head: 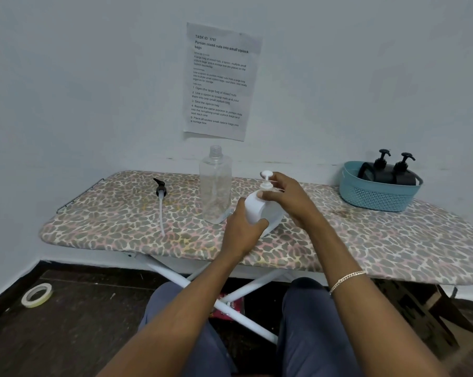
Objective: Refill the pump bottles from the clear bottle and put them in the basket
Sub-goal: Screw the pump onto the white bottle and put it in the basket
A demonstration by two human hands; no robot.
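The left hand grasps the body of the white pump bottle from the near side, fingers wrapped round it. The right hand curls over the bottle's neck, thumb on the shoulder and fingers round the collar just under the white pump head. A chain bracelet sits on the right wrist. The bottle is tilted, its base at the ironing board; whether it rests on the leopard-print cover cannot be told. Just beside it on the left stands the clear bottle, upright and uncapped. Further left a black pump head lies on the board with its pale tube trailing toward the near edge. Well apart, at the right end by the wall, the teal basket holds two black pump bottles, upright side by side. A printed sheet hangs on the wall above, and a roll of tape lies on the dark floor at the left.
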